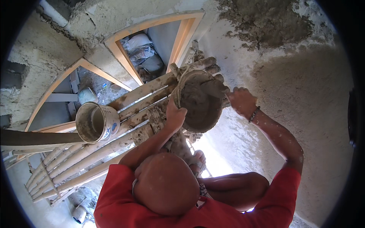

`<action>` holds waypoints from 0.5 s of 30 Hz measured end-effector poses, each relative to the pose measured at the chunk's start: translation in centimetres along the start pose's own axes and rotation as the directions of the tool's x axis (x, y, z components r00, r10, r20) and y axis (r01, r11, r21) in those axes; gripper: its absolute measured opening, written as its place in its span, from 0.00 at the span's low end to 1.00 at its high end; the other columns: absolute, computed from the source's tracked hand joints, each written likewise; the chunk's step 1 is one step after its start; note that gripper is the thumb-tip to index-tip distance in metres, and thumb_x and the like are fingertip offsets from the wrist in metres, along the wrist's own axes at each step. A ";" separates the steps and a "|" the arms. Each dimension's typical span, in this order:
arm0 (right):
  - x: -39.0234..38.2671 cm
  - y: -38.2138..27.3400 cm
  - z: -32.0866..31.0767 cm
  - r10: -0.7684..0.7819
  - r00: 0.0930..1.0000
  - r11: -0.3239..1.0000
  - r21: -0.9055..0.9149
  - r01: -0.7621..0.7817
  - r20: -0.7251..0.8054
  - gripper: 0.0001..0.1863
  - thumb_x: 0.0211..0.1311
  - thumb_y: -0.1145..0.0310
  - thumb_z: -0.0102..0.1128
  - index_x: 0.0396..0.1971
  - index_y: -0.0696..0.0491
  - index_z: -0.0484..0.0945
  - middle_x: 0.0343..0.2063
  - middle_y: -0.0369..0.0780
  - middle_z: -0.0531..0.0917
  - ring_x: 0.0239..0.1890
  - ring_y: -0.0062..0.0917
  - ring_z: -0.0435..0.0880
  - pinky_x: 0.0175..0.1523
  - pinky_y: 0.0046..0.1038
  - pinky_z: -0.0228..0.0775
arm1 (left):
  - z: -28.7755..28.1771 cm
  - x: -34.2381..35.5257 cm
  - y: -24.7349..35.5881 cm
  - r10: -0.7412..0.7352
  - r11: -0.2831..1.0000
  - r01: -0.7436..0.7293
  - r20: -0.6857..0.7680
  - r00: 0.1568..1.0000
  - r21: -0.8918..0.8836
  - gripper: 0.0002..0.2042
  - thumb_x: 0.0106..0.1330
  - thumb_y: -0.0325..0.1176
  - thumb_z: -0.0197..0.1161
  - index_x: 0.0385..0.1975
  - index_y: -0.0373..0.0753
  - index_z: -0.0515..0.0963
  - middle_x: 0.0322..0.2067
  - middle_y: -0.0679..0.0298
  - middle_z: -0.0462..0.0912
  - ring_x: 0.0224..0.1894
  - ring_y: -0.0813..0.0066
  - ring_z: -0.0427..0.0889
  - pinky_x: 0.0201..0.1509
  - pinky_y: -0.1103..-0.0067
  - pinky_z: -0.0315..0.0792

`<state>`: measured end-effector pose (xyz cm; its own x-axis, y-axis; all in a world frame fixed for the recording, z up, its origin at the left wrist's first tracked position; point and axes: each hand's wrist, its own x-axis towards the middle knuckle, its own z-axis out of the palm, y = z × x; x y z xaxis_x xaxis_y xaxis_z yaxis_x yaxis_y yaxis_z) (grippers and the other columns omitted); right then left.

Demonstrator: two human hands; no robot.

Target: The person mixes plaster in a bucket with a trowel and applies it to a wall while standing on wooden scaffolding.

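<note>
A round, mortar-crusted pan (217, 121) rests at the end of the pole platform, tilted a little. Wet grey mortar (194, 99) lies inside it. My left hand (176, 116) is closed on the pan's near left rim, thumb pointing inward. On the other side, my right hand (242, 102) is closed round the handle end of a trowel (214, 89). The trowel's mortar-coated blade reaches over the pan's far right part, against the mortar; the handle is mostly hidden by my fingers.
A white plastic bucket (113, 121) stands on the wooden poles (91, 154) at left. Curved wooden frames (110, 40) open beyond the platform. A plastered wall (304, 117) rises at right, with a rough dark patch (266, 22) above. Bright light shows below the platform.
</note>
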<state>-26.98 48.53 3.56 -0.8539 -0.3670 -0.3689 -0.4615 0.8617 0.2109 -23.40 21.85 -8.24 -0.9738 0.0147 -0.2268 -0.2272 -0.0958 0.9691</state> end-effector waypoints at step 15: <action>-2.4 -4.8 10.6 0.110 0.990 0.694 0.719 -0.015 -0.086 0.18 0.56 0.60 0.61 0.46 0.49 0.75 0.34 0.46 0.84 0.35 0.45 0.83 0.38 0.45 0.76 | -0.9 -1.7 -4.2 0.082 0.972 -0.072 -0.036 0.996 0.222 0.36 0.45 0.18 0.53 0.63 0.31 0.64 0.47 0.53 0.78 0.51 0.65 0.77 0.58 0.75 0.69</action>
<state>-20.19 48.95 -6.17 -0.9172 -0.2986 -0.2639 -0.1349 0.8558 -0.4994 -20.76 21.37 -12.03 -0.9882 -0.0290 -0.1501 -0.1526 0.1269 0.9801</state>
